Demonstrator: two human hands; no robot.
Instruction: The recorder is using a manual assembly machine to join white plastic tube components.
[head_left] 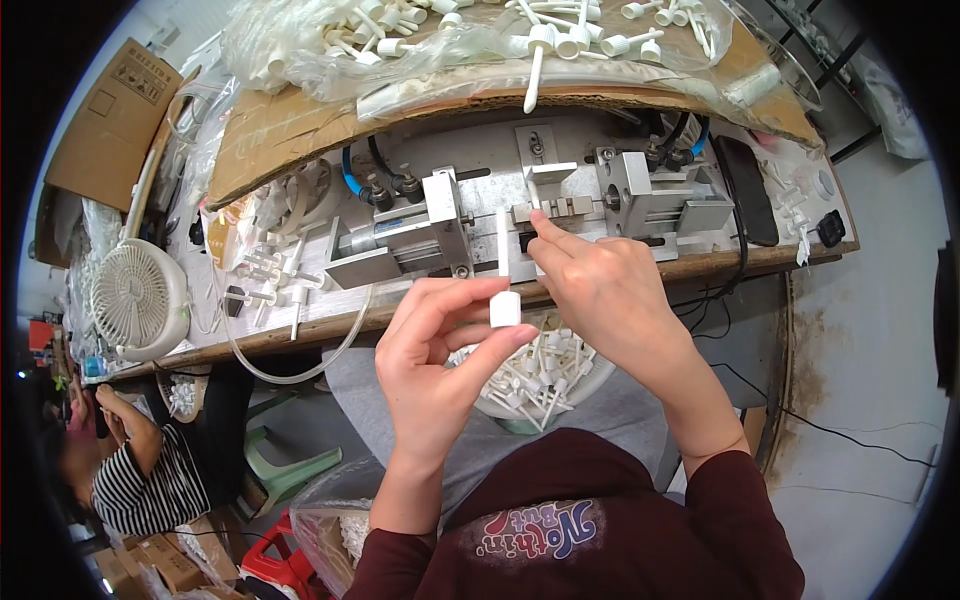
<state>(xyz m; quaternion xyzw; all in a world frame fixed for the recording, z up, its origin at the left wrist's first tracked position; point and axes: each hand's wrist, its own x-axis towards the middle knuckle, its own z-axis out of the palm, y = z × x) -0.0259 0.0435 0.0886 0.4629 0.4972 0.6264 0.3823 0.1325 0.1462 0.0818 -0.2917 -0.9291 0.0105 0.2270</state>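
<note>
My left hand (440, 355) pinches a white plastic stick with a cup-shaped end (506, 308) between thumb and fingers; its thin stem points up, away from me. Over the front of the metal fixture, my right hand (600, 280) has its index fingertip on a second white stick (534, 192), lying across the small notched metal block (560, 209). The right thumb and the near end of that stick are hidden under the hand. Below both hands, a bowl (605, 375) in my lap holds many similar white sticks (535, 375).
Metal clamp units stand left (415, 235) and right (665, 200) of the block, with blue air hoses. A cardboard shelf (290, 125) above carries more white pieces. A white fan (138, 300) sits at the table's left end; a person in stripes (150, 470) is beyond it.
</note>
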